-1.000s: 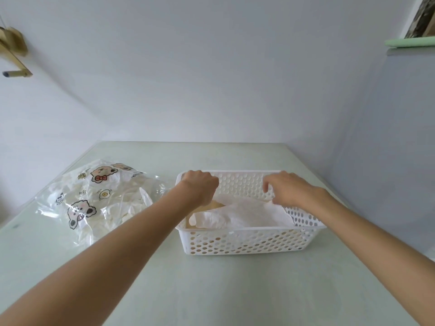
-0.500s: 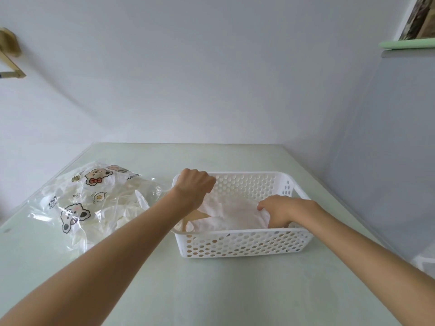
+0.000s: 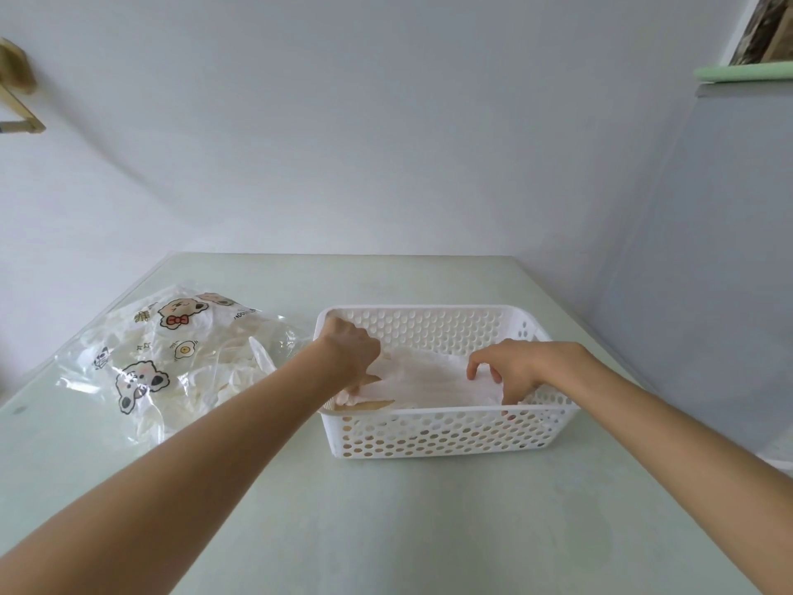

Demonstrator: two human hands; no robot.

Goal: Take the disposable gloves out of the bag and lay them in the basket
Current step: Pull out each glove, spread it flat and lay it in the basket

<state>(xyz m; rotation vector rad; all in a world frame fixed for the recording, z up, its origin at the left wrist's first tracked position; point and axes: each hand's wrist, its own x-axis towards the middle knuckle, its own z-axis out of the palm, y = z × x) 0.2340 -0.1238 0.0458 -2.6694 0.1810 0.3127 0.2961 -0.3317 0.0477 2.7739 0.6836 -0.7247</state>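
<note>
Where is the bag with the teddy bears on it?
In the head view the bag lies on the table, left of the white basket, just beyond the left forearm.

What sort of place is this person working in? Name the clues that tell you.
Probably a plain room in a home, though that is uncertain. A pale green table stands against bare white walls, holding a white perforated basket and a cartoon-printed plastic bag: household goods, not workshop equipment.

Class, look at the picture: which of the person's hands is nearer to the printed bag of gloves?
Left. The left hand is at the basket's end beside the bag; the right hand is at its far end.
</note>
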